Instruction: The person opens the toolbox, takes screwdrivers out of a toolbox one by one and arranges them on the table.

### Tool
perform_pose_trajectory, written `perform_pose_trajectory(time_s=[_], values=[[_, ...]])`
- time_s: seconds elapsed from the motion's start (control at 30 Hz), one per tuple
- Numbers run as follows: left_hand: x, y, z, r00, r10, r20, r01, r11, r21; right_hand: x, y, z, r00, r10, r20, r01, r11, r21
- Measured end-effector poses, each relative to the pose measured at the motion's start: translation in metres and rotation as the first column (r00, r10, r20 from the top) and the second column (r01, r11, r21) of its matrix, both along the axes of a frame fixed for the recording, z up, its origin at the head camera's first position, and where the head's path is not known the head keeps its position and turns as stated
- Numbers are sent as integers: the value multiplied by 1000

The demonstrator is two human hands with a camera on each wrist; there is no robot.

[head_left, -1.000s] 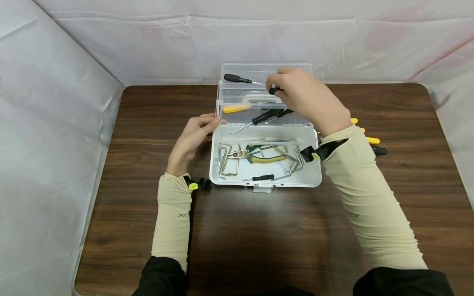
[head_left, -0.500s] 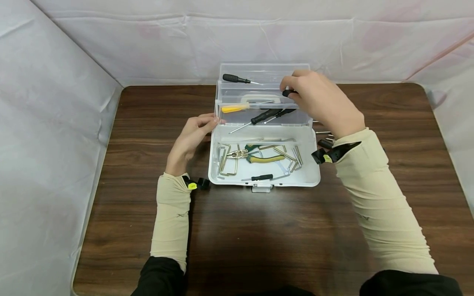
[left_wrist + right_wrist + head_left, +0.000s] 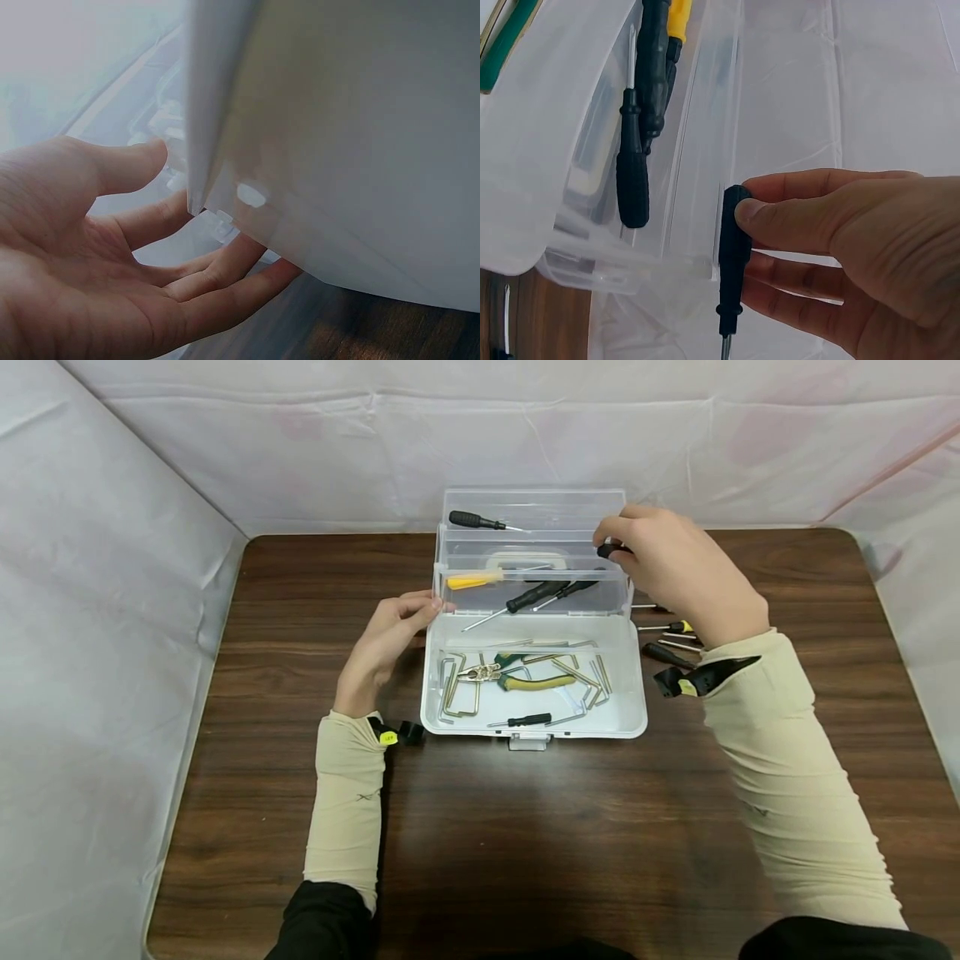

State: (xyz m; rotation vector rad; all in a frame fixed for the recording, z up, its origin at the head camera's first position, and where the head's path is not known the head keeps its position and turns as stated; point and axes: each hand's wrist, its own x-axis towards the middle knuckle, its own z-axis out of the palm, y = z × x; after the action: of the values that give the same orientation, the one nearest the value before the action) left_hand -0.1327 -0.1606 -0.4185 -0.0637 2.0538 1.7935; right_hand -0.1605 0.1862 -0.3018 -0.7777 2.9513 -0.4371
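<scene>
My right hand (image 3: 678,560) pinches the black handle of a screwdriver (image 3: 735,247) between thumb and fingers, over the right end of the clear lid trays (image 3: 534,498). Its metal shaft points down out of the right wrist view. My left hand (image 3: 386,639) touches the left side of the white toolbox (image 3: 637,720) near the hinge, fingers extended and partly hidden behind the wall. A black screwdriver (image 3: 468,519) lies in the upper tray. Lower down are a yellow-handled tool (image 3: 467,582) and two black-handled screwdrivers (image 3: 537,596).
Inside the base lie green-and-yellow pliers (image 3: 536,682), several hex keys (image 3: 465,712) and a small black screwdriver (image 3: 529,720). Several more screwdrivers (image 3: 666,655) lie on the wooden table (image 3: 525,843) right of the box. White sheeting (image 3: 480,435) stands behind and at both sides.
My right hand has moved to the right with the screwdriver, from over the trays' middle to their right end, uncovering screwdrivers on the table. My left hand stays at the box's side.
</scene>
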Motion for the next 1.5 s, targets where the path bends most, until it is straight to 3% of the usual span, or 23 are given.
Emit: perform_pose_trajectory(time_s=[0.37,1.07,1.5], values=[[0,0,-1,1000,1,4,-1,1000,4,7,11,0,999,-8,-43,6,1000,-28],[-1,-1,-1,1000,6,-10,-6,1000,-4,14,34,-3,998,-64,-21,63,998,-28],[0,-1,-1,1000,11,-14,-11,1000,-6,19,48,-16,995,-89,34,89,996,8]])
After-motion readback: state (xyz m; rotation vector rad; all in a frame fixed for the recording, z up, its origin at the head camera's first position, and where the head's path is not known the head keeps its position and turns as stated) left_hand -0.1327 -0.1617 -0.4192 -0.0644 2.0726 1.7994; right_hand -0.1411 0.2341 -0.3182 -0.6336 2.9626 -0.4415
